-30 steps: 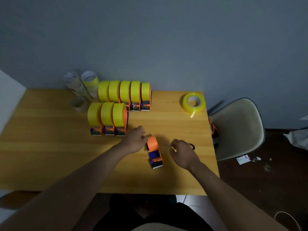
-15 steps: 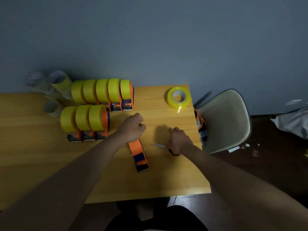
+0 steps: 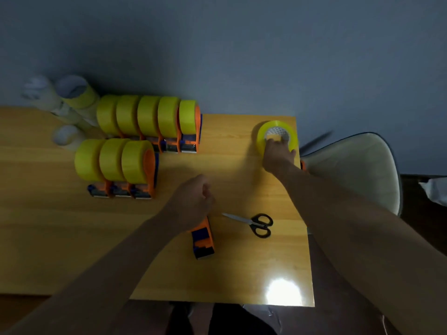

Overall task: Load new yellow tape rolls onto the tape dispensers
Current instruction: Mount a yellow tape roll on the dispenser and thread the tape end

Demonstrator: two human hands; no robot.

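Observation:
A loose yellow tape roll lies at the far right of the wooden table. My right hand grips it, fingers curled into its core. An empty orange-and-blue tape dispenser lies in the middle of the table. My left hand covers the dispenser's top end with curled fingers; whether it holds the dispenser is hidden. Two rows of loaded dispensers with yellow rolls stand at the back left, five in the rear row and three in the front row.
Black-handled scissors lie on the table right of the empty dispenser. Used cardboard cores and part rolls stand at the far left by the wall. A white chair stands off the table's right edge, an orange dispenser peeking beside it.
My right hand let go of the scissors, which now lie on the table, and reached far right to the loose yellow roll. My left hand stayed at the empty dispenser.

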